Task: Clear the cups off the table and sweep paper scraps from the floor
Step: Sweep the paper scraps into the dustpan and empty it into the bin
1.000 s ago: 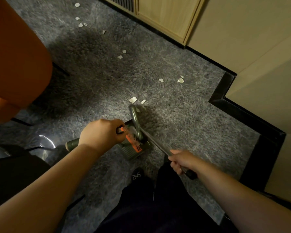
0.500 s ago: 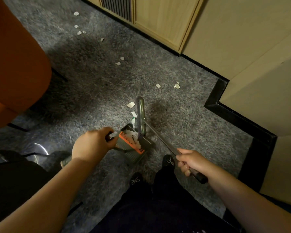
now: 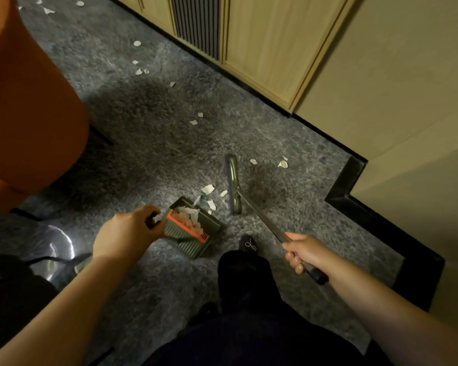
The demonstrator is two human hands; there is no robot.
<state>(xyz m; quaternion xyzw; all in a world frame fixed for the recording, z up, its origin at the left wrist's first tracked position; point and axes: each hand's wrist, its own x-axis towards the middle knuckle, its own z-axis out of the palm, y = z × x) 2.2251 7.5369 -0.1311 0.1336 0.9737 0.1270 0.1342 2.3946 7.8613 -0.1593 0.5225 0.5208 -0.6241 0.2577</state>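
Light, flimsy white paper scraps at the dark green plastic dustpan's 12 o'clock will likely snag on carpet; left hand clamps its handle, right hand grips the metal-handled broom.

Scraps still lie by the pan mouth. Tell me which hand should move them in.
Right. The right hand holds the broom, whose head lies beside the scraps. The left hand grips the dustpan.

Dustpan left of broom head; scraps between, on carpet.

Green dustpan, white scraps, grey carpet.
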